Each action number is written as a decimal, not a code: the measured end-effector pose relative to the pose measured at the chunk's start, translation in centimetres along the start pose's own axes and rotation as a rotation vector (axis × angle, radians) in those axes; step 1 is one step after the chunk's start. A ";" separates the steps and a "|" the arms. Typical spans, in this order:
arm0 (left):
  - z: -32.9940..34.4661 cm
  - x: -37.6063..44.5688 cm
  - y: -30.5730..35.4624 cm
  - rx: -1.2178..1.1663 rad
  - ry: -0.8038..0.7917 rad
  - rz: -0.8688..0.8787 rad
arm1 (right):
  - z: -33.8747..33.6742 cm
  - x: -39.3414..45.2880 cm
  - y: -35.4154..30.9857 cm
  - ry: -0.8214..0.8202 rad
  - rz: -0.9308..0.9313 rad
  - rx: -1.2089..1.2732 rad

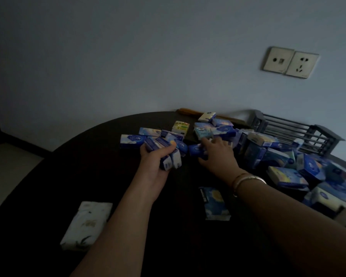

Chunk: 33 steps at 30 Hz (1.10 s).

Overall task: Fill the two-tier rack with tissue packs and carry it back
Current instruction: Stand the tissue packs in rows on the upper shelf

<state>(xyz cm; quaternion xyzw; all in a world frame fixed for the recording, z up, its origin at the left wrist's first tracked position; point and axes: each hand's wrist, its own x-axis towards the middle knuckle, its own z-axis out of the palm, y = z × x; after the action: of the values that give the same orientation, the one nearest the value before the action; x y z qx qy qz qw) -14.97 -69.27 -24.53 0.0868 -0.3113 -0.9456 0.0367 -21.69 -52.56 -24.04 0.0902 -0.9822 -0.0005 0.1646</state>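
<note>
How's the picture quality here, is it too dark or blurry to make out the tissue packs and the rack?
Head view: dim and underexposed, the dark table swallowing detail; wide-angle bending curves the table edge and tilts the wall sockets; the packs at far right and the grey rack smear with blur, while the packs the left hand grips and the right hand reaching into the pile stay fairly readable.

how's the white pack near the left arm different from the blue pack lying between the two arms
The white pack is pale with a faint floral print; the blue pack is deep blue with a yellow sun-like picture. The white pack looks larger and softer, while the blue pack looks smaller and flatter. The white pack lies left of the left forearm, the blue one between the forearms. Both lie flat on the dark table, apart from the pile, touched by neither hand.
</note>
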 end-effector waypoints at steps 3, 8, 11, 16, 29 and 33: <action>0.3 -0.7 -0.1 0.072 0.011 0.042 | -1.5 -1.8 -0.2 -0.031 0.025 0.082; 0.4 -3.4 -1.3 0.268 0.053 0.083 | -3.2 -4.4 0.1 -0.133 0.008 0.025; 0.3 -4.2 -1.2 0.249 0.082 0.103 | -4.1 -3.5 -0.2 -0.124 0.003 0.177; -0.2 -3.6 -1.2 0.298 0.081 0.100 | -1.8 -2.1 -0.1 -0.291 0.029 0.251; 7.9 -12.2 2.1 0.165 0.014 0.165 | -14.8 -8.4 -3.9 -0.134 0.048 1.211; 12.8 -18.2 5.7 0.197 -0.108 0.230 | -24.1 -12.9 -4.5 -0.044 -0.011 1.333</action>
<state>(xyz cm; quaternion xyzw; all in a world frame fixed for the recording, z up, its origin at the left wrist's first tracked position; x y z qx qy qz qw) 0.63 -64.15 -8.38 0.0031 -0.4118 -0.9034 0.1192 -1.08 -54.02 -5.54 0.1775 -0.7750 0.6041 0.0535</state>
